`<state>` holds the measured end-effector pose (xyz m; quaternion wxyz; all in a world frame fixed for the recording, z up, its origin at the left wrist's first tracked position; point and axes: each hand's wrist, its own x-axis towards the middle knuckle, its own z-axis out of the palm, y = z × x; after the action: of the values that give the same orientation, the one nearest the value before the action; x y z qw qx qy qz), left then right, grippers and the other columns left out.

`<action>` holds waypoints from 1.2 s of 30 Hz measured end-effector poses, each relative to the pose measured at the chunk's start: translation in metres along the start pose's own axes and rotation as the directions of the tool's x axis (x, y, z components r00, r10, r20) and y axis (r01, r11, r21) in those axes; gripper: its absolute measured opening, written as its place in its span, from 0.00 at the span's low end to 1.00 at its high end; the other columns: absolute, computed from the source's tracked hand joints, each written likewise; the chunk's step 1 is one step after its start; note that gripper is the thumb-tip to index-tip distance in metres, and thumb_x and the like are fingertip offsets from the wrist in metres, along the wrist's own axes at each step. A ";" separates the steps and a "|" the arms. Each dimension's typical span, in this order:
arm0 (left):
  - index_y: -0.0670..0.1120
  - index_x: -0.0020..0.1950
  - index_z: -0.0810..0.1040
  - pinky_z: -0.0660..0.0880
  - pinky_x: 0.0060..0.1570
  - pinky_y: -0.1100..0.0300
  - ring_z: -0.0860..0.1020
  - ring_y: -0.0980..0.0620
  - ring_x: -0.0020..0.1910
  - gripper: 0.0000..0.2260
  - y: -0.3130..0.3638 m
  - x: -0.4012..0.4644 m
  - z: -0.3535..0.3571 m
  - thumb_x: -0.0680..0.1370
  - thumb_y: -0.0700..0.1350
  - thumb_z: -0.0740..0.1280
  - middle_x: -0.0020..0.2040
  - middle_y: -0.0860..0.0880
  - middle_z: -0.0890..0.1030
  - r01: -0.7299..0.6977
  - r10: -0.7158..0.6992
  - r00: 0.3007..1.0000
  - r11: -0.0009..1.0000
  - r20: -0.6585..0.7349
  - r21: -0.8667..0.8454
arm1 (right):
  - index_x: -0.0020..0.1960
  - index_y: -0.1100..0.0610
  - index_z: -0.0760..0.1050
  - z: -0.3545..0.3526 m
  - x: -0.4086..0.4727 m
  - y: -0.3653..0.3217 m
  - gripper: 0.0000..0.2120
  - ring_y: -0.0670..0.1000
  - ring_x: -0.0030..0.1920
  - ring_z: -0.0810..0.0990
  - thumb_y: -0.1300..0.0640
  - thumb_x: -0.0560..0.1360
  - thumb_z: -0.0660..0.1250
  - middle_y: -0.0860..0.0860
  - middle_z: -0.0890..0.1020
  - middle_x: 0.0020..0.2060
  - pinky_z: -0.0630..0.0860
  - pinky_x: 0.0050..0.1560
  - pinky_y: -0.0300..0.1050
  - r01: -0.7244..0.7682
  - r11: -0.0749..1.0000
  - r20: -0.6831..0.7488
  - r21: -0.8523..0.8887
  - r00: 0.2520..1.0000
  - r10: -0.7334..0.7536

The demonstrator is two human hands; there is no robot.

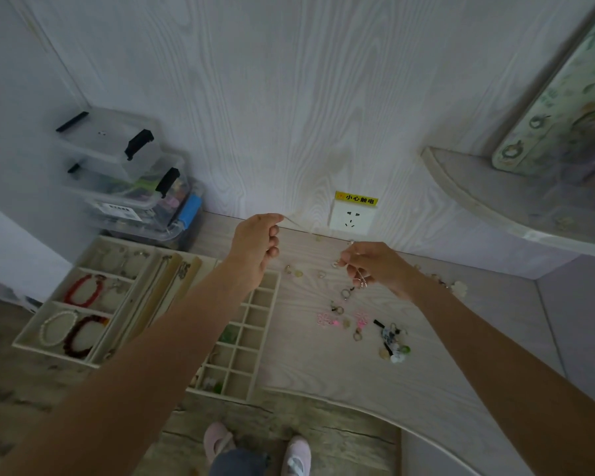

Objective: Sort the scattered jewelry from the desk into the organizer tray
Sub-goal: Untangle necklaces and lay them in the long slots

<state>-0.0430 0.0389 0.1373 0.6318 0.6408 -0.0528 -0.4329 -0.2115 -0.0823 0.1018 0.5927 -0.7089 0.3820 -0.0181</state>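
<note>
Silver chain [298, 224] between raised hands

The scene is dim and flat, with a cool bluish-grey cast and no hard shadows or glare. The wood-grain wall [289, 97] in the upper middle of the frame is the brightest area; the floor at the lower left is darkest and smeared by blur. Wide-angle distortion bends the shelf [495, 201] at the right edge. Small jewelry [358, 321] right of centre looks soft, its detail hard to resolve.
</note>
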 end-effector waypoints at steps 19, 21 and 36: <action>0.45 0.40 0.73 0.60 0.18 0.68 0.64 0.58 0.23 0.06 -0.004 0.012 -0.030 0.77 0.40 0.62 0.34 0.51 0.73 0.056 -0.062 0.995 0.996 -0.081 -0.076 | 0.39 0.62 0.78 0.014 0.014 -0.003 0.09 0.47 0.31 0.74 0.58 0.76 0.67 0.49 0.78 0.30 0.78 0.41 0.40 -0.026 0.943 -0.195 0.332 0.976 0.096; 0.45 0.40 0.73 0.62 0.20 0.67 0.66 0.57 0.26 0.07 -0.003 0.012 -0.036 0.78 0.39 0.60 0.34 0.50 0.74 0.055 -0.071 0.992 0.987 -0.101 -0.148 | 0.38 0.63 0.76 0.019 0.017 -0.008 0.09 0.47 0.29 0.72 0.60 0.75 0.67 0.53 0.76 0.32 0.81 0.40 0.43 -0.022 0.863 -0.159 0.505 0.980 0.118; 0.39 0.48 0.76 0.68 0.23 0.68 0.68 0.58 0.22 0.02 -0.007 0.004 -0.139 0.77 0.36 0.64 0.28 0.48 0.68 -0.113 0.117 0.968 0.993 -0.222 0.034 | 0.46 0.61 0.83 0.070 0.041 -0.053 0.06 0.39 0.23 0.69 0.58 0.72 0.71 0.49 0.83 0.32 0.66 0.27 0.29 0.182 0.938 0.246 -0.295 0.963 -0.109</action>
<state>0.0430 0.1440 0.1053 0.6509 0.6881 -0.0228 -0.3199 -0.1217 -0.0471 0.1084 0.5087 -0.8181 0.2561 0.0797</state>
